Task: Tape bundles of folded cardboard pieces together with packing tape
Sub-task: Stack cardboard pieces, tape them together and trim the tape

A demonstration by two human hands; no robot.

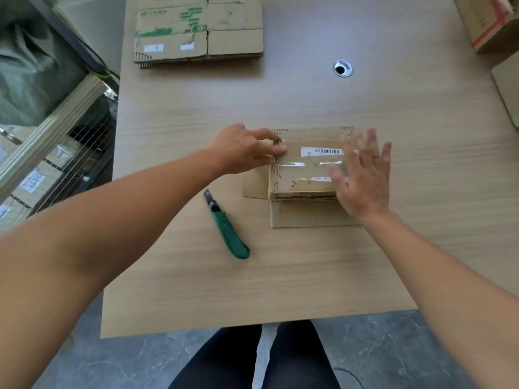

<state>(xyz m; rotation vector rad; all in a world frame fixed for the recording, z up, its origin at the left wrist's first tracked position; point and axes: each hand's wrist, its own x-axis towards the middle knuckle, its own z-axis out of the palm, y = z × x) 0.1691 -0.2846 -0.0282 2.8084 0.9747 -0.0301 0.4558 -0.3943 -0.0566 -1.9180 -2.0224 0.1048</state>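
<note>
A small bundle of folded cardboard (304,175) lies in the middle of the wooden table (280,276). It carries a barcode label and shiny strips of clear tape across its top. My left hand (247,148) lies on the bundle's left edge with its fingers stretched flat over the tape there. My right hand (362,175) is spread with straight fingers at the bundle's right end and looks blurred. I cannot tell whether it touches the cardboard. No tape roll is in view.
A green utility knife (229,230) lies left of the bundle, blade out, pointing away. A stack of flattened boxes (199,29) sits at the table's far side. A cable hole (343,68) is behind the bundle. Cardboard boxes (488,23) stand far right. A wire rack (56,153) is at left.
</note>
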